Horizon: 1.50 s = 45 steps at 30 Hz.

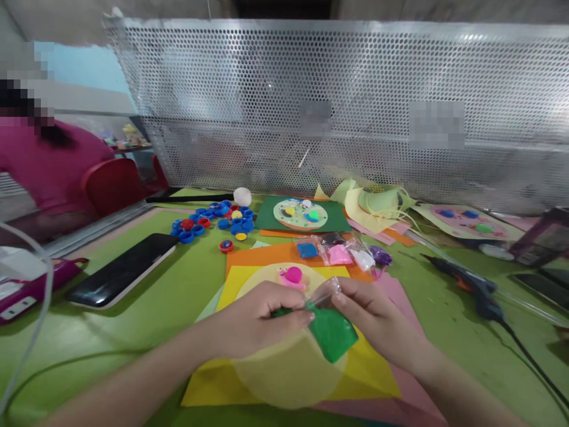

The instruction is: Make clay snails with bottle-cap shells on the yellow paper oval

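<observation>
My left hand (258, 317) pinches a bit of green clay at the mouth of a small clear bag of green clay (331, 332). My right hand (373, 314) grips the same bag from the right, by its clear top. Both hands hover over a pale yellow paper disc (284, 373) that lies on yellow paper (377, 373). A small pink clay snail (291, 276) sits on the disc's far edge, just beyond my fingers.
Bags of blue, black, pink, white and purple clay (340, 252) lie beyond on orange paper. Blue and red bottle caps (213, 219), a decorated disc on green paper (301, 214), a black phone (122, 270), a glue gun (471, 287). A perforated metal screen (338, 107) stands behind; a person in pink sits far left.
</observation>
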Available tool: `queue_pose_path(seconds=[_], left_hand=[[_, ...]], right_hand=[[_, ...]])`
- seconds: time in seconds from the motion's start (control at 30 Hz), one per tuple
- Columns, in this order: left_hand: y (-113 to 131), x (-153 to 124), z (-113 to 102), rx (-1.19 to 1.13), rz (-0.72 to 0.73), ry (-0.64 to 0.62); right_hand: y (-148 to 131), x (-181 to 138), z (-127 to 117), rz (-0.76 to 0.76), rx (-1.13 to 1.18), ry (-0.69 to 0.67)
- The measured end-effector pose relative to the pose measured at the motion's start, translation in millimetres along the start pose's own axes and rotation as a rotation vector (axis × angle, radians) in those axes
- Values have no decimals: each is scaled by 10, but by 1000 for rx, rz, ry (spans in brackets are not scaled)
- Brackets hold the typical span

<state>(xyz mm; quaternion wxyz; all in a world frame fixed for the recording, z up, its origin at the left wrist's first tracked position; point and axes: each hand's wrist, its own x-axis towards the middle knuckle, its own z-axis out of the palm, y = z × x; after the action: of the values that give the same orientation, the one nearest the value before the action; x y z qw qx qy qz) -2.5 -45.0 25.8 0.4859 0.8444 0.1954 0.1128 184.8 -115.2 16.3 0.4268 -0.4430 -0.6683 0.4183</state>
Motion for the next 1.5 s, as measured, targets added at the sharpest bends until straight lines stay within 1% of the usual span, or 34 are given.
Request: queue_pose_path(seconds=[0.07,0.13,0.23,0.37,0.47,0.57,0.63,0.7,0.77,0.8,0.87,0.97,1.1,1.17,1.23,1.3,1.37,1.43,1.5], left_hand=[[-23,-5,-9,-81,-39,-20],[-38,-9,-16,-138,-53,-45],[-42,-8,-24,-146,-48,-72],[-40,8,-26,-61,6,-47],[-53,26,-23,57,63,12],[-80,43,-29,105,84,52],[-99,47,-37,123,107,64],[-113,41,-46,137,116,69],[-119,29,-53,119,89,62],[-120,23,-57,94,70,58],[-115,15,-66,36,53,57],[-104,13,-79,-8,78,65],[-107,14,-69,44,107,42],[-118,15,-59,68,119,20],[-130,17,-53,88,134,27],[-135,19,-50,117,159,65],[-132,24,-48,120,201,92],[-120,32,-38,91,226,84],[-107,42,-21,91,205,67]], right_hand=[[1,0,-7,-22,-6,8],[-2,2,0,-16,-27,48],[-10,-1,31,-15,-80,115],[-16,-12,73,-7,-111,148],[-13,-5,79,14,-122,133],[2,5,57,22,-209,116],[22,0,34,-22,-290,167],[44,-19,14,-124,-372,218],[55,-44,6,-228,-413,199],[54,-56,7,-247,-403,170],[38,-69,19,-203,-320,126],[13,-47,31,-39,-118,127],[42,28,4,211,110,86],[71,53,-19,288,171,95],[89,59,-35,306,203,105],[88,51,-35,295,198,127],[70,35,-18,276,160,185],[50,17,12,258,121,236],[36,3,43,251,112,226]])
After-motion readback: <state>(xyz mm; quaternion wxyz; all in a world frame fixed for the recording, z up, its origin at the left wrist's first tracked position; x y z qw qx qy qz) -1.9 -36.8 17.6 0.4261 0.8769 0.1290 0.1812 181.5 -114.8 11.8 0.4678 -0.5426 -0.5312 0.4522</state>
